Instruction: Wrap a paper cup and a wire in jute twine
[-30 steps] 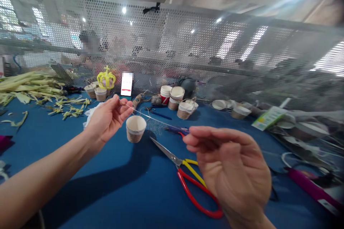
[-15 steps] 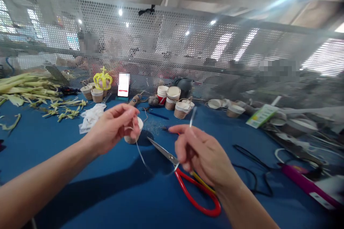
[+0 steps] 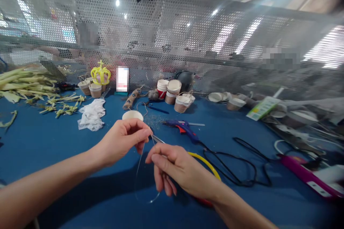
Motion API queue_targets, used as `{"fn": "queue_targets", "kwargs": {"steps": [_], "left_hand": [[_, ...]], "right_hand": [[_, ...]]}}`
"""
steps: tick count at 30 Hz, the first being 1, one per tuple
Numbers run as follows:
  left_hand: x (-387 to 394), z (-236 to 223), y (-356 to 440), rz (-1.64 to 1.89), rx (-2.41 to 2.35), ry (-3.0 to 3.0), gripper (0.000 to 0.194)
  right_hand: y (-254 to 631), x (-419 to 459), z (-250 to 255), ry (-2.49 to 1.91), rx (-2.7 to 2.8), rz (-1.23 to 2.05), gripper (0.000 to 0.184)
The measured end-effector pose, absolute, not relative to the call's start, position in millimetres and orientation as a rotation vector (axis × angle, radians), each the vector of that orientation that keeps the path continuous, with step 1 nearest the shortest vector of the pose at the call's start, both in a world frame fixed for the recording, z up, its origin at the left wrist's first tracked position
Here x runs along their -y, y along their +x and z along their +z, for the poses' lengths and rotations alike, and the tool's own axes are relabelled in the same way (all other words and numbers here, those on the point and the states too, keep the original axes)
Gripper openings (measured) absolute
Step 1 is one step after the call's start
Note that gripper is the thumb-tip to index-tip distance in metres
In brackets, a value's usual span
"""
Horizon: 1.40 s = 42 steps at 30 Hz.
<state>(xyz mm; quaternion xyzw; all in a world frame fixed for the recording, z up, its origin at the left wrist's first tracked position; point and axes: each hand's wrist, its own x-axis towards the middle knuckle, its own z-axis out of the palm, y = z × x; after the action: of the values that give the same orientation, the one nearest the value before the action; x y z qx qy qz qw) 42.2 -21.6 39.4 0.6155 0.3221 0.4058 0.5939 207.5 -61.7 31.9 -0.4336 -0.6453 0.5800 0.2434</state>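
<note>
A thin, clear strand hangs in a loop below my hands. My left hand pinches it between thumb and fingertips. Close beside it on the right, my right hand has thumb and forefinger pressed together on the strand near the left fingertips. Under the right hand lie scissors, mostly hidden; a blade and part of the red handle show. A yellow curved piece shows behind the right wrist. Behind the left hand stands a white-rimmed cup.
A blue glue gun with a black cord lies to the right. Farther back are twine-wrapped cups, a twine roll, white cloth, a phone and a yellow crown. Husks lie left, a purple power strip right.
My right hand has moved left, bringing both hands' fingertips close together. My left hand has shifted right and down. The glue gun is now uncovered, while the scissors are more covered.
</note>
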Motion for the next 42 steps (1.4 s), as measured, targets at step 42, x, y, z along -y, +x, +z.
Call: {"fn": "queue_targets", "kwargs": {"steps": [42], "left_hand": [[15,34,38,1.191,-0.503,1.069,0.007]], "right_hand": [[193,50,8,-0.562,0.932,2.295,0.051]]}}
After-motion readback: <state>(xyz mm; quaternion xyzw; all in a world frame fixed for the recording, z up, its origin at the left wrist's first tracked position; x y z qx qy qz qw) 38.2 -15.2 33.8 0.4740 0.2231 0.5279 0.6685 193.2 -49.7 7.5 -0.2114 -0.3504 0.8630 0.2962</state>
